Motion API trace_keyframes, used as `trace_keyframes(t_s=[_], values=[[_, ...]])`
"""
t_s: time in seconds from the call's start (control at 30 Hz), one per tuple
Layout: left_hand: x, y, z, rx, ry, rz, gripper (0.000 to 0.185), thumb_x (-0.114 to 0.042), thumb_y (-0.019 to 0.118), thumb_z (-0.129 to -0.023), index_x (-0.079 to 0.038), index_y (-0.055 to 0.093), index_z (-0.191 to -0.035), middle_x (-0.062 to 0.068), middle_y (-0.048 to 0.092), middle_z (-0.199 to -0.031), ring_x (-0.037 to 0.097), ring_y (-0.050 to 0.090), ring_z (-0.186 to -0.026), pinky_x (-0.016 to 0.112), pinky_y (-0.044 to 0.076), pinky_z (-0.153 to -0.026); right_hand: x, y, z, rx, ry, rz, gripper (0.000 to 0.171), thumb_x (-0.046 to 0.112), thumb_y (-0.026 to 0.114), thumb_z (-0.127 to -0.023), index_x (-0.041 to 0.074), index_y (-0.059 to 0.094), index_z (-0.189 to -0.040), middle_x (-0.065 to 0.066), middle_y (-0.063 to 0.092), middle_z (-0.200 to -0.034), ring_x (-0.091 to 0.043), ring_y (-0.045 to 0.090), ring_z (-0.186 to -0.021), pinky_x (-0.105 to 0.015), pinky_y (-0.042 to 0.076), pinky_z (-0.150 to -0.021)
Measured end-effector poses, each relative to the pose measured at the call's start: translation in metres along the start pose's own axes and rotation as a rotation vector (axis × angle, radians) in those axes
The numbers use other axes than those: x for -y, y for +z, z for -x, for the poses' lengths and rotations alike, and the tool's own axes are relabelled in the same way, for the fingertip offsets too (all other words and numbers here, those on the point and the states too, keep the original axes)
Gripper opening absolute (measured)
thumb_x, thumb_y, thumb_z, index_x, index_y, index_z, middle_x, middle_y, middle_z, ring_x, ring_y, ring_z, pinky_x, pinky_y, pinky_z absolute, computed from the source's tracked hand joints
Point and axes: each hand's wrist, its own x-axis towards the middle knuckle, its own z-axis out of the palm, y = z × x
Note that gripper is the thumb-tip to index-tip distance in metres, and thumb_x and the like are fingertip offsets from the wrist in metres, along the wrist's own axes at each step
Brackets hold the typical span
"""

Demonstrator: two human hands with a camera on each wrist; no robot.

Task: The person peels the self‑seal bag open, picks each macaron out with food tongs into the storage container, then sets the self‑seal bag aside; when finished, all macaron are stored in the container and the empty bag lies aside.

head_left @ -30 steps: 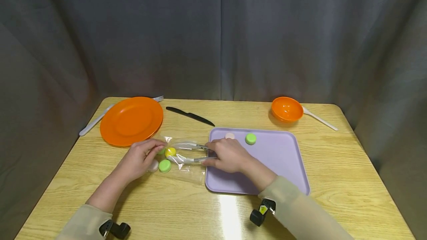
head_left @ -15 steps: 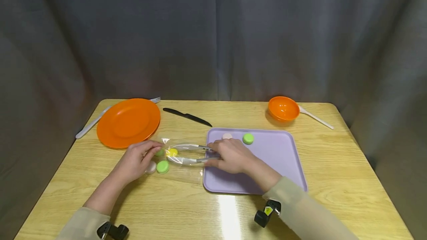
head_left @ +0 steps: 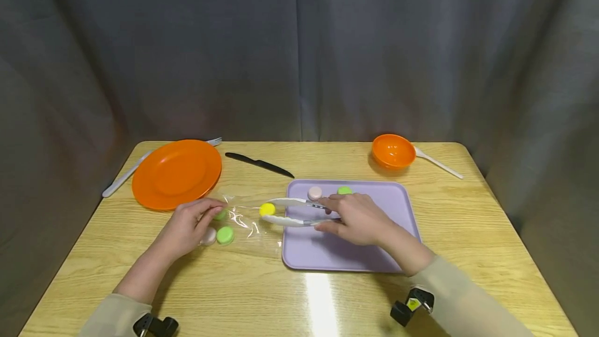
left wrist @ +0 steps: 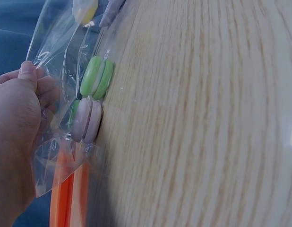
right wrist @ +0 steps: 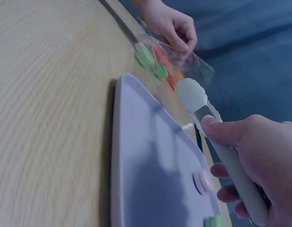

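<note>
My left hand [head_left: 189,228] pinches the edge of a clear plastic bag [head_left: 255,243] lying left of the lilac tray [head_left: 299,261]. Two green macarons [head_left: 225,235] and a pale pink macaron [left wrist: 87,120] sit in the bag by that hand, partly hidden by it in the head view. My right hand [head_left: 357,220], above the tray, grips a pair of tongs [head_left: 287,221] with white tips and grey handles. Between the tips is a yellow macaron [head_left: 267,209], near the bag's right end; whether it is still inside cannot be told. A pink macaron [head_left: 315,193] and a green one [head_left: 344,190] lie on the tray.
An orange plate [head_left: 175,176] stands at the back left, with a white fork [head_left: 126,175] partly under it. Behind the bag lies a black knife [head_left: 259,164]. An orange bowl [head_left: 393,151] and a white-handled utensil [head_left: 440,164] are at the back right.
My right hand has drawn the tongs to the right, and the yellow macaron has come along between the tips. The left hand keeps its pinch on the bag. The tray's pink macaron is now uncovered.
</note>
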Motion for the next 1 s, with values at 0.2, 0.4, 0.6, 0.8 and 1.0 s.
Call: trace_keyframes(t_s=[0.2, 0.4, 0.6, 0.8, 1.0], values=[[0.002, 0.001, 0.002, -0.005, 0.003, -0.003, 0.014, -0.003, 0.073, -0.100, -0.008, 0.078, -0.112, -0.003, 0.077, -0.109, 0.015, 0.072, -0.101, 0.034, 0.061, -0.087, -0.016, -0.017, 0.025, -0.061, 0.007, 0.031, 0.050, 0.048, 0.077, -0.097, 0.010, 0.075, -0.128, 0.005, 0.073, -0.101, -0.011, 0.060, -0.074, -0.035, 0.050, -0.062], [0.003, 0.001, 0.001, -0.012, 0.018, 0.005, 0.014, -0.001, 0.073, -0.099, -0.008, 0.078, -0.111, -0.002, 0.077, -0.108, 0.015, 0.072, -0.099, 0.033, 0.061, -0.086, -0.034, -0.036, 0.048, -0.115, 0.025, 0.057, 0.048, 0.044, 0.080, -0.095, 0.006, 0.075, -0.124, 0.003, 0.075, -0.100, -0.017, 0.067, -0.081, -0.038, 0.054, -0.065], [0.004, 0.002, 0.001, -0.015, 0.027, 0.009, 0.014, 0.000, 0.073, -0.099, -0.007, 0.078, -0.110, -0.002, 0.077, -0.107, 0.017, 0.073, -0.099, 0.033, 0.061, -0.086, -0.054, -0.055, 0.076, -0.120, 0.129, 0.089, 0.049, 0.045, 0.081, -0.094, 0.008, 0.074, -0.126, 0.002, 0.074, -0.100, -0.014, 0.059, -0.074, -0.036, 0.048, -0.059], [0.002, 0.001, 0.001, 0.006, 0.004, 0.007, 0.014, -0.002, 0.073, -0.100, -0.008, 0.078, -0.112, -0.003, 0.077, -0.109, 0.015, 0.072, -0.102, 0.034, 0.060, -0.089, -0.073, -0.069, 0.103, -0.135, 0.212, 0.096, 0.053, 0.045, 0.082, -0.093, 0.008, 0.075, -0.130, -0.003, 0.076, -0.105, -0.015, 0.060, -0.075, -0.041, 0.049, -0.063], [0.001, 0.000, 0.001, 0.010, 0.001, 0.006, 0.015, -0.002, 0.073, -0.100, -0.008, 0.078, -0.112, -0.002, 0.077, -0.109, 0.015, 0.072, -0.103, 0.036, 0.061, -0.089, -0.090, -0.072, 0.125, -0.156, 0.242, 0.120, 0.037, 0.041, 0.084, -0.092, 0.015, 0.077, -0.117, 0.009, 0.067, -0.086, -0.011, 0.053, -0.067, -0.035, 0.043, -0.059]])
